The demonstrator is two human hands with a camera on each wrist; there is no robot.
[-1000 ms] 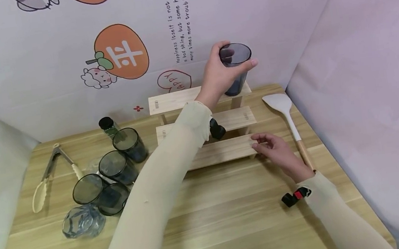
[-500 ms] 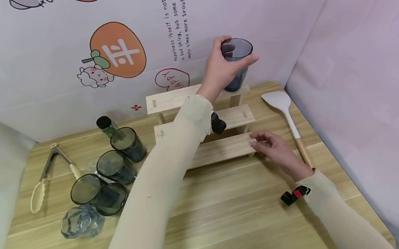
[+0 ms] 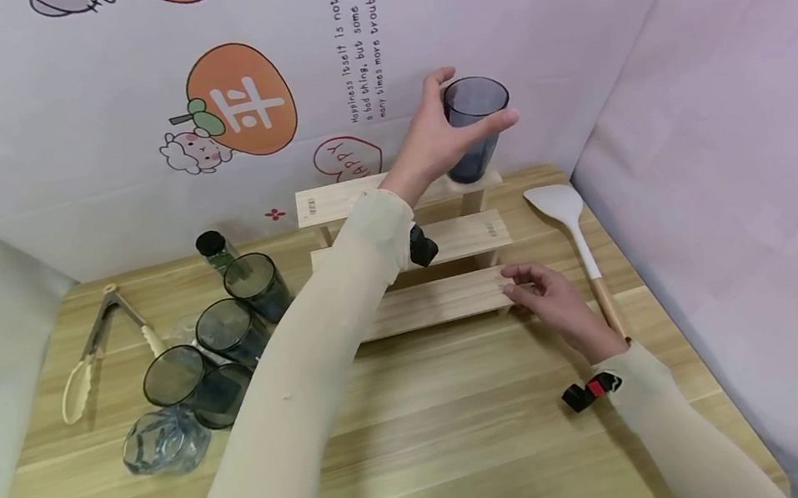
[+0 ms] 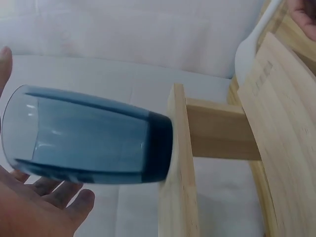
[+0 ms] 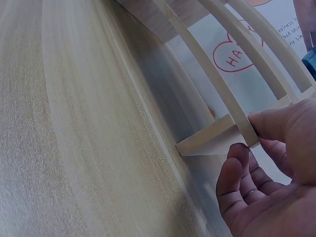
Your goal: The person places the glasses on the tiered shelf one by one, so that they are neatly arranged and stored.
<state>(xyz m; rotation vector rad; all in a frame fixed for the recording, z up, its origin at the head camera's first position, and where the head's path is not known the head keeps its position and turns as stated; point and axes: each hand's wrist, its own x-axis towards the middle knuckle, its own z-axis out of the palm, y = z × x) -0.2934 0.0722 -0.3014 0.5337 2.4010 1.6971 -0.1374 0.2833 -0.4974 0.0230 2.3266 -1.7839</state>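
A blue-grey drinking glass (image 3: 477,129) stands upright on the right end of the top step of a three-step wooden shelf (image 3: 444,302). My left hand (image 3: 441,138) is around its upper part with thumb and fingers spread. In the left wrist view, the thumb is clear of the glass (image 4: 94,136), and the fingers lie loosely beside its wall; whether any of them touches it I cannot tell. At the right end of the lowest step, my right hand (image 3: 558,304) pinches the board's edge between thumb and fingers, as the right wrist view also shows.
Several dark glasses (image 3: 228,330) and a clear faceted glass (image 3: 165,441) stand on the left of the wooden table (image 3: 457,460). Behind them are tongs (image 3: 98,331) and a black-capped jar (image 3: 216,252). A white spatula (image 3: 579,234) lies right of the shelf, and a printed curtain hangs behind.
The fingers of my left hand have loosened and spread away from the glass, which stays on the top step. My right hand keeps its pinch on the lowest step.
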